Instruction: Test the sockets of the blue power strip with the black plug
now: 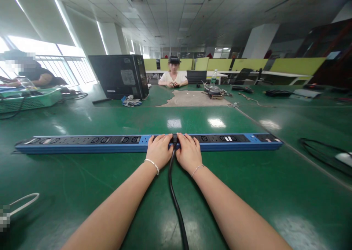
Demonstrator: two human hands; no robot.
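A long blue power strip (110,148) with a row of black sockets lies across the green table. My left hand (160,150) and my right hand (189,151) rest side by side on its middle, fingers bent over the top and far edge. Between them a black plug (175,138) stands at the strip's sockets, with both hands pressed against its sides. From the plug a thick black cable (176,202) runs down to the table's near edge. Thumbs and fingertips meet near the plug, partly hidden.
The green table (233,195) extends around the strip. Behind stand a black computer case (121,75), gloves (131,101) and a bottle (213,77). A green basket (35,102) is at left, a black cable (316,156) at right. Two people sit beyond.
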